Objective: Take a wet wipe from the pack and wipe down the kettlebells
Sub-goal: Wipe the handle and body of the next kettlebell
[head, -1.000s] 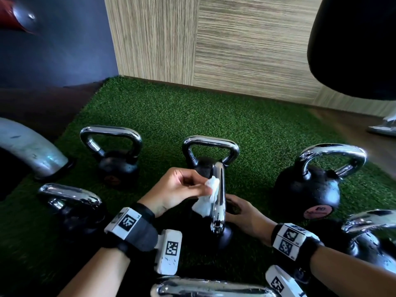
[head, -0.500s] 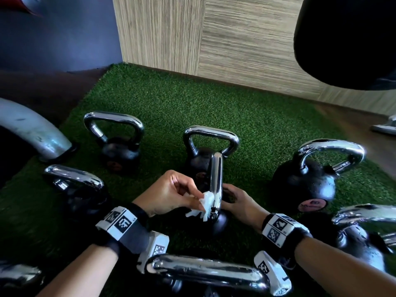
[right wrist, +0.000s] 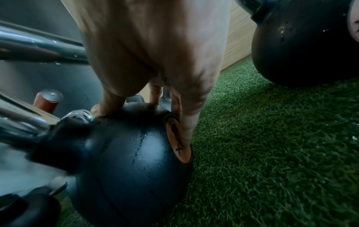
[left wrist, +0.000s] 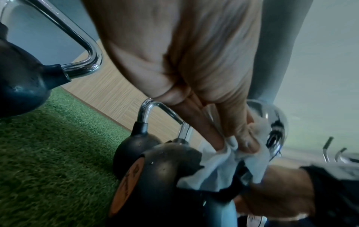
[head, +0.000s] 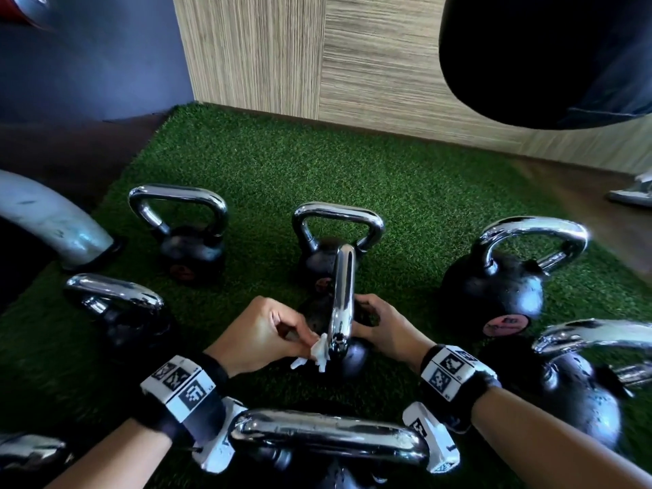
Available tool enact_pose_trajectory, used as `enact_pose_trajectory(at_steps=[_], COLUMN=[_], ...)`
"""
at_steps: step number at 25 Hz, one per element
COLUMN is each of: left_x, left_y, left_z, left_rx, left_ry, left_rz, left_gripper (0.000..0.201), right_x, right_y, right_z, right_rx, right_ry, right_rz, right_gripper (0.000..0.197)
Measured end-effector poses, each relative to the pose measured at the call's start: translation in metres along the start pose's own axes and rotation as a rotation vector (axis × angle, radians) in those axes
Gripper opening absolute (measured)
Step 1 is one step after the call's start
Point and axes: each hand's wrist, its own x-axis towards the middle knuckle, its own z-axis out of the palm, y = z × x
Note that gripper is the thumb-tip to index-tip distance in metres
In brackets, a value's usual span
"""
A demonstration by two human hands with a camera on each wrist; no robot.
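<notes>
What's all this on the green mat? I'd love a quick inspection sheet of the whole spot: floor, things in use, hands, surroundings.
Surface: green artificial turf, dark floor beside it.
Job's things: centre kettlebell, black with a chrome handle; white wet wipe against the handle's near end. Wipe pack: nothing seen.
Clutter: other kettlebells around it, including a large one on the right.
Grippers: left hand pinches the wipe; right hand grips the kettlebell's body.
Cables: nothing seen.
Surroundings: wood-grain wall, grey curved metal tube, hanging black bag.
</notes>
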Motion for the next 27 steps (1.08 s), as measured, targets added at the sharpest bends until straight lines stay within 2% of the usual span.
enact_pose_trajectory(at_steps=[5,7,9,11,13,14,16,19,20,24,27], left_x=[-0.002,0.005,0.015,0.025,0.034,0.038,0.047,0.061,0.065,0.07,0.069], left_y=[-0.006,-0.002,0.006,0.02,0.037,0.045,0.058,0.072,0.074,0.075,0.074], left_z=[0.006,-0.001,-0.012,-0.026,-0.036,-0.039,-0.042,-0.039,-0.037,-0.028,-0.03], left_rx=[0.037,0.064,0.046,-0.055,-0.22,-0.298,-0.439,-0.594,-0.624,-0.66,-0.648], left_ry=[0.011,-0.025,0.002,0.086,0.165,0.186,0.195,0.208,0.219,0.229,0.211], left_rz=[-0.029,-0.05,-0.069,-0.064,-0.079,-0.095,-0.136,-0.197,-0.212,-0.287,-0.324], left_gripper=[0.012,0.012,0.015,0.019,0.024,0.027,0.027,0.027,0.025,0.022,0.03], right_x=[-0.007,-0.014,-0.021,-0.027,-0.035,-0.038,-0.041,-0.041,-0.039,-0.019,-0.002], right_y=[-0.005,-0.018,-0.034,-0.052,-0.075,-0.09,-0.119,-0.146,-0.148,-0.148,-0.155], right_z=[0.002,-0.003,-0.018,-0.039,-0.058,-0.065,-0.073,-0.074,-0.071,-0.054,-0.054], right_rx=[-0.07,-0.137,-0.241,-0.339,-0.368,-0.349,-0.25,-0.167,-0.143,0.025,0.111], right_ry=[0.01,-0.013,-0.074,-0.052,0.125,0.219,0.289,0.177,0.167,0.277,0.27], right_rz=[0.006,-0.002,-0.037,-0.088,-0.193,-0.267,-0.416,-0.562,-0.584,-0.586,-0.573], right_gripper=[0.114,0.106,0.083,0.048,0.021,0.017,0.025,0.055,0.059,0.048,0.037])
